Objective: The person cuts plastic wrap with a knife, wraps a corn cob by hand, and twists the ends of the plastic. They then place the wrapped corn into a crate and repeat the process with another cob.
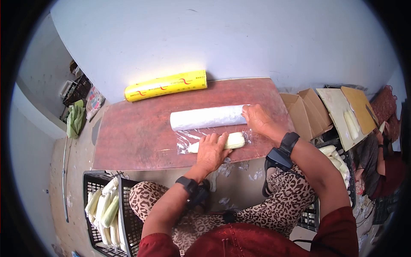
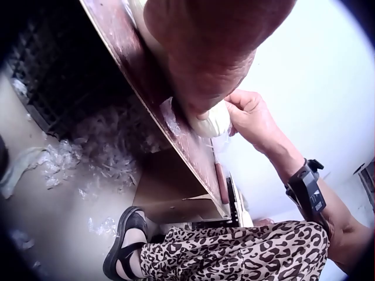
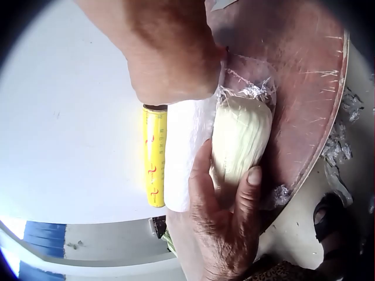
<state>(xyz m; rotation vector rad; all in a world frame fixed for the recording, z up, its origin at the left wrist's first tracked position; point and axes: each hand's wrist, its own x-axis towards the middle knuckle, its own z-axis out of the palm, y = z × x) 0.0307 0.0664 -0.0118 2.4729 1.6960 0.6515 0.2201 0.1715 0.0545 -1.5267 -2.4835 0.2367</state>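
Observation:
An ear of corn in pale husk (image 1: pixel 236 140) lies on a sheet of clear cling film (image 1: pixel 183 143) on the reddish table. My left hand (image 1: pixel 211 150) grips it, thumb on one side and fingers on the other, as the right wrist view shows. The corn's blunt end (image 3: pixel 243 126) sticks out past the fingertips. Just behind it lies a white roll of cling film (image 1: pixel 205 118), the sheet stretching from it under the corn. With curled fingers my right hand (image 1: pixel 258 119) holds the roll's right end; its fingertips are mostly hidden in the right wrist view.
A yellow printed tube (image 1: pixel 166 85) lies at the table's (image 1: pixel 128 128) back edge against the wall. Black crates of corn stand at left (image 1: pixel 87 184) and right. Cardboard (image 1: pixel 299 109) and another person (image 1: pixel 385 167) are at the right. Film scraps (image 2: pixel 111 146) litter the floor.

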